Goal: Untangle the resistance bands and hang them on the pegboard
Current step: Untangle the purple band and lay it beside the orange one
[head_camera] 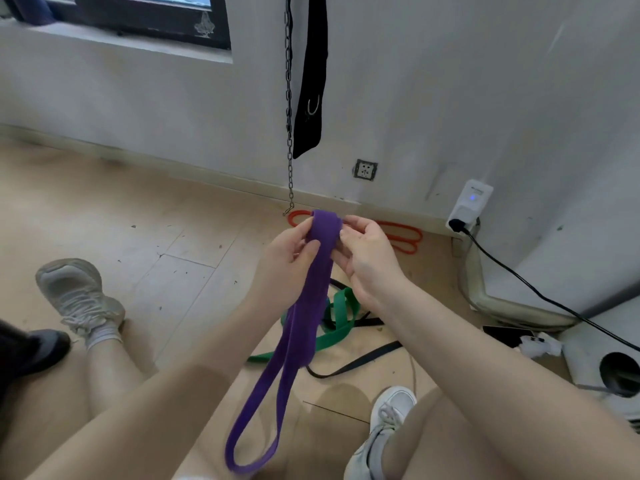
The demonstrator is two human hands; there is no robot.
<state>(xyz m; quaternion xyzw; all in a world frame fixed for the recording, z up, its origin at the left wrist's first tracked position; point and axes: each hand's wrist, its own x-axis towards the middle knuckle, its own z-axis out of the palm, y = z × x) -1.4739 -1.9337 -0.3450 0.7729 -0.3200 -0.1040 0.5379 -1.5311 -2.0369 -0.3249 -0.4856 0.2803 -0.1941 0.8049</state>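
Purple band (pixel 313 271) in both hands' grip

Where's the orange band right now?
Head view: the orange band lies on the floor by the wall, beyond both hands, right of the hanging chain.

Purple band (pixel 304 306) hangs looped from hands; green (pixel 337 317), black (pixel 356 362) tangled on floor; orange (pixel 403 237) nr wall.

You have four flat rubber resistance bands in view: one purple (pixel 304 306), one green (pixel 337 313), one red-orange (pixel 403 239), one black (pixel 356 362). Two bare hands: left (pixel 287 254), right (pixel 367 252). Two pale laced sneakers (pixel 78 296) (pixel 384 431).
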